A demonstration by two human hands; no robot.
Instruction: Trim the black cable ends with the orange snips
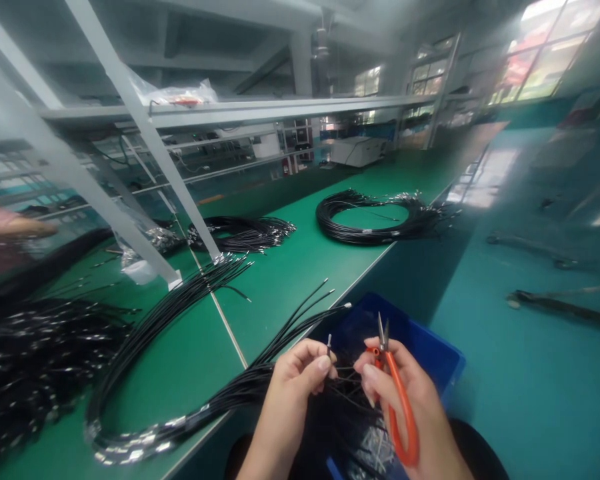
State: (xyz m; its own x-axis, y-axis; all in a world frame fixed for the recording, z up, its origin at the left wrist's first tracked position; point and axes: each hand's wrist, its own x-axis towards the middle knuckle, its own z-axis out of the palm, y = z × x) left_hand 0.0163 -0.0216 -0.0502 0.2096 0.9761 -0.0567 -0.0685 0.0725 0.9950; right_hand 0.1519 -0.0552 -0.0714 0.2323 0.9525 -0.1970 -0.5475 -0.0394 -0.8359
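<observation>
My left hand [300, 377] pinches one black cable near its end, and the metal tip [329, 341] sticks up above the thumb. Orange-handled scissors [403, 407] rest in my right hand [405, 380], their pointed blades upward and slightly apart. The right thumb and fingers are closed around the handle area. A bundle of black cables [230, 392] runs from the green table to my left hand, curving back in a loop at the left. Below both hands is a blue bin [437, 353] with small pale pieces [377, 450] in its lower part.
Coiled black cables [365, 235] lie farther along the green table [275, 293], with another coil [245, 233] beside the rack post [145, 133]. A large cable heap [35, 360] fills the left side. Another person's arm [15, 223] shows at the far left.
</observation>
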